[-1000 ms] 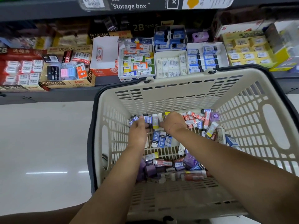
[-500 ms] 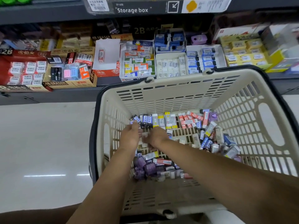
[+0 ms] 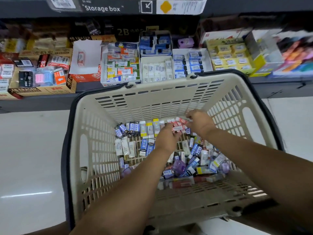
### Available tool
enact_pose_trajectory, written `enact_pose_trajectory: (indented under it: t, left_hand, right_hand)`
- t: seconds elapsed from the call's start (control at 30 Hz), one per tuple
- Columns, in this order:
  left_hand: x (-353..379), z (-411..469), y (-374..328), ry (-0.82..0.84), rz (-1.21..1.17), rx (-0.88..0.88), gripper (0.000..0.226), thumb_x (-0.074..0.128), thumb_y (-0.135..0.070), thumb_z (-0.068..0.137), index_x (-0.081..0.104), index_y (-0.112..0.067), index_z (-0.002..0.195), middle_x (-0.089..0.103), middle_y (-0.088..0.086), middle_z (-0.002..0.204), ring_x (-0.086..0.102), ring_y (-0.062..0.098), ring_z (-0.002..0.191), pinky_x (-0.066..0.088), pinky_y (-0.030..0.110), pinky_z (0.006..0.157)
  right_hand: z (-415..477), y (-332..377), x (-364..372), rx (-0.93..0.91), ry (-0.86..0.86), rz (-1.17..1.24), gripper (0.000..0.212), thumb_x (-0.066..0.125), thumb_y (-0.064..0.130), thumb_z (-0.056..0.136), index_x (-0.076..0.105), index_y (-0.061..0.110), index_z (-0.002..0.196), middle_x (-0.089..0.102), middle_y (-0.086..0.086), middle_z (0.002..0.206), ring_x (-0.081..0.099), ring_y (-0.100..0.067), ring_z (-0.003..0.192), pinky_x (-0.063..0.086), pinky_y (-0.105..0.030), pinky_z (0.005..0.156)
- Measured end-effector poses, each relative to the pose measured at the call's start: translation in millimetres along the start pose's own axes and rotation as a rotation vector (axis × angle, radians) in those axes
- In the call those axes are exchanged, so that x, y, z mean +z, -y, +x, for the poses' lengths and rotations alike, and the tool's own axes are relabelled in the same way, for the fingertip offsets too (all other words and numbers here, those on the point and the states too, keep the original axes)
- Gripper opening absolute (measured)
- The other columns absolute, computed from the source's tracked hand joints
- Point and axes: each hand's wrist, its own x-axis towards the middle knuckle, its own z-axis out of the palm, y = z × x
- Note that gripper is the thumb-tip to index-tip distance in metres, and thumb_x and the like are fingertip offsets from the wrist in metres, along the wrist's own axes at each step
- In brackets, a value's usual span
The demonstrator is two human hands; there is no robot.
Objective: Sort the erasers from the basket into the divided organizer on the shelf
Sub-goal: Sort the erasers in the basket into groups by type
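A cream plastic basket with a dark rim stands in front of the shelf. Its floor is covered with several small wrapped erasers in blue, yellow, white, red and purple. Both hands reach to the basket's far side. My left hand lies palm down on red-and-white erasers, its fingertips among them. My right hand hovers just right of them, fingers curled over the same cluster; what the fingers hold is hidden. The white divided organizer on the shelf holds rows of erasers.
Open cardboard eraser boxes sit on the shelf to the left, and yellow boxes to the right. A "Storage box" label runs along the upper shelf edge. Pale glossy floor lies left of the basket.
Both hands have moved right along the basket's far side, from the blue and yellow erasers to the red-and-white ones. The view has shifted slightly.
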Motion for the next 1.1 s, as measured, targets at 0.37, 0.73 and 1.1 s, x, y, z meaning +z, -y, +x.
enact_pose_trajectory:
  t: [0.37, 0.73, 1.1]
  left_hand:
    - [0, 14, -9, -0.102, -0.099, -0.017, 0.036, 0.049, -0.026, 0.098, 0.052, -0.011, 0.131, 0.048, 0.011, 0.127, 0.053, 0.027, 0.112, 0.041, 0.028, 0.092]
    - [3, -26, 27, 0.273, 0.350, 0.019, 0.047, 0.060, -0.024, 0.094, 0.046, -0.012, 0.137, 0.041, 0.009, 0.134, 0.051, 0.028, 0.116, 0.044, 0.035, 0.096]
    - [-15, -32, 18, 0.277, 0.151, -0.067, 0.022, 0.072, -0.010, 0.083, 0.053, -0.014, 0.093, 0.058, 0.007, 0.105, 0.057, 0.024, 0.096, 0.042, 0.027, 0.074]
  right_hand:
    - [1, 1, 9, 0.036, 0.107, 0.400, 0.003, 0.067, 0.020, 0.085, 0.069, 0.017, 0.084, 0.067, -0.005, 0.082, 0.060, -0.020, 0.089, 0.046, -0.024, 0.074]
    - [-34, -1, 21, -0.198, 0.429, -0.227, 0.049, 0.064, 0.040, 0.087, 0.047, 0.017, 0.127, 0.060, -0.005, 0.117, 0.057, -0.023, 0.107, 0.041, -0.027, 0.074]
    - [-47, -1, 29, -0.217, 0.468, 0.036, 0.034, 0.075, 0.018, 0.079, 0.044, 0.017, 0.093, 0.053, 0.000, 0.091, 0.052, -0.019, 0.084, 0.039, -0.028, 0.063]
